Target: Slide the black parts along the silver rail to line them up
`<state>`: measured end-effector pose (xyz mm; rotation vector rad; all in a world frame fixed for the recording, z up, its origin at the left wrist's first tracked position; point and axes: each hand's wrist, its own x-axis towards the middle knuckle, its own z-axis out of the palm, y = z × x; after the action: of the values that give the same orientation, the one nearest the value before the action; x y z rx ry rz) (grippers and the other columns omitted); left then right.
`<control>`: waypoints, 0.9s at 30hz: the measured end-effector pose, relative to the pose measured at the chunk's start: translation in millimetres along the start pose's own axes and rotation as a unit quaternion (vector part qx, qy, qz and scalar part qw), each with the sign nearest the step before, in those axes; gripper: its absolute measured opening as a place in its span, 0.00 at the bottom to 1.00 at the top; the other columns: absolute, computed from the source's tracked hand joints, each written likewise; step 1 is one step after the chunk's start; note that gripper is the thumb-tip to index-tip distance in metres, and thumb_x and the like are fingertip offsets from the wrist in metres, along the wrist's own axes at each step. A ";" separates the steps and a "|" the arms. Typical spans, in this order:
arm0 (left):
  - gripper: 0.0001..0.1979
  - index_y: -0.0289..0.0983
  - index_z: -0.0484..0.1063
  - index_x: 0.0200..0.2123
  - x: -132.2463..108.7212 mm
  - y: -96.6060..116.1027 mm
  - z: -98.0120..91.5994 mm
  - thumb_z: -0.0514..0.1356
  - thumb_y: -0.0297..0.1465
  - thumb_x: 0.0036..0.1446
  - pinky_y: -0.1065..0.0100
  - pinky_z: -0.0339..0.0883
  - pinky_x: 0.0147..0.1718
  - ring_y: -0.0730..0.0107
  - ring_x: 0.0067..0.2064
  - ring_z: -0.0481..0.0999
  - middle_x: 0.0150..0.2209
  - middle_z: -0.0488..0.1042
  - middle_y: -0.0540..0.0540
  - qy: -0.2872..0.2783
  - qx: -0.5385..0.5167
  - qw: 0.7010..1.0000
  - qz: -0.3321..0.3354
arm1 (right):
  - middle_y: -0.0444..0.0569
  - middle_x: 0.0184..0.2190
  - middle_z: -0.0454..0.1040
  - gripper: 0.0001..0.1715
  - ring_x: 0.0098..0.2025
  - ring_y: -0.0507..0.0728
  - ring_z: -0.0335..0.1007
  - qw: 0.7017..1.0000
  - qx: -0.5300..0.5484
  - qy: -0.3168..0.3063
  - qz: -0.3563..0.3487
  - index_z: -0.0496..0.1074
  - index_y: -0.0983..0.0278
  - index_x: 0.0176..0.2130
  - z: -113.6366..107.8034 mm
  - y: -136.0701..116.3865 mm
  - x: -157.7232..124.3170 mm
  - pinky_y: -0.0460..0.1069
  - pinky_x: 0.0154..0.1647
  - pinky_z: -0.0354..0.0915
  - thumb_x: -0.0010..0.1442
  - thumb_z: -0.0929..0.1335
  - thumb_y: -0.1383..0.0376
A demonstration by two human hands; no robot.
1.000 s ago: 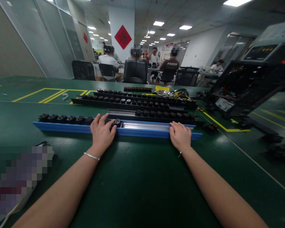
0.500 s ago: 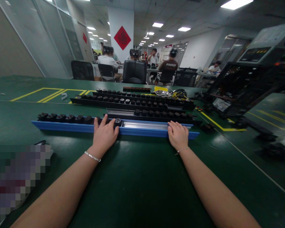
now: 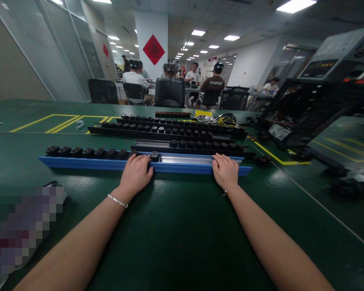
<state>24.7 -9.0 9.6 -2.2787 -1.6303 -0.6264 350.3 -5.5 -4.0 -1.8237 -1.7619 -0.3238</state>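
A long blue channel [image 3: 185,167] with a bare silvery inside on its right part lies across the table in front of me. Black socket modules [image 3: 89,152] fill its left part in a row. My left hand [image 3: 136,171] is closed over the channel near the right end of that row, fingers bent over the top and thumb on the near wall. Just right of those fingers sits the last socket module [image 3: 155,156]. Toward the right end, my right hand [image 3: 226,170] grips the channel, fingertips over its far edge.
Several black channels [image 3: 157,132] with similar modules lie behind the blue one. Beyond them are a metal dish [image 3: 206,119] and a yellow tray [image 3: 203,113]. A dark machine [image 3: 294,109] stands right; a blurred-out object [image 3: 24,230] lies left. People sit at far tables.
My left hand's spread fingers have drawn together and curled over the channel. The last socket module has shifted slightly right along it. My right hand keeps its place on the channel.
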 end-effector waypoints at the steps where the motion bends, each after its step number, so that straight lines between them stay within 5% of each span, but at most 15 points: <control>1: 0.16 0.34 0.69 0.46 -0.1 0.3 -0.5 0.51 0.33 0.58 0.53 0.52 0.60 0.58 0.54 0.71 0.49 0.75 0.38 -0.001 0.002 1.000 0.001 | 0.48 0.54 0.71 0.23 0.58 0.60 0.60 1.000 0.001 0.003 0.001 0.72 0.60 0.50 0.3 -0.1 0.0 0.60 0.59 0.50 0.64 0.56 0.60; 10: 0.19 0.34 0.67 0.49 -0.2 -0.9 0.2 0.54 0.34 0.55 0.54 0.60 0.52 0.54 0.50 0.71 0.49 0.74 0.37 -0.034 -0.035 0.999 0.012 | 0.48 0.53 0.72 0.22 0.58 0.60 0.62 1.000 0.004 0.016 -0.001 0.73 0.61 0.49 2.2 -0.6 0.5 0.59 0.59 0.50 0.63 0.57 0.61; 18: 0.23 0.38 0.64 0.54 1.1 3.6 -2.9 0.54 0.35 0.54 0.52 0.57 0.51 0.53 0.49 0.68 0.49 0.74 0.41 -0.066 -0.050 0.997 0.006 | 0.51 0.52 0.73 0.21 0.56 0.59 0.63 0.999 -0.004 0.026 -0.039 0.73 0.63 0.49 -2.0 -9.4 -1.1 0.57 0.58 0.52 0.63 0.57 0.64; 24: 0.24 0.39 0.64 0.54 2.7 4.6 -4.4 0.54 0.34 0.52 0.53 0.56 0.51 0.53 0.48 0.69 0.48 0.75 0.42 -0.075 -0.052 0.996 -0.002 | 0.52 0.48 0.74 0.21 0.53 0.58 0.64 0.975 0.057 -0.089 -0.194 0.72 0.64 0.50 -3.9 -57.2 -8.3 0.53 0.56 0.53 0.61 0.59 0.64; 27: 0.24 0.40 0.65 0.54 3.1 4.9 -4.2 0.54 0.34 0.52 0.53 0.56 0.50 0.53 0.48 0.69 0.46 0.76 0.43 -0.075 -0.045 0.996 -0.002 | 0.51 0.49 0.74 0.24 0.52 0.58 0.64 0.972 0.076 -0.129 -0.180 0.67 0.61 0.56 -0.8 -91.2 -9.3 0.55 0.58 0.50 0.60 0.59 0.64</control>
<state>29.4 -10.0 14.9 -2.4406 -1.7070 -0.5506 260.9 -17.0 12.8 -1.4860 -2.2374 -0.0863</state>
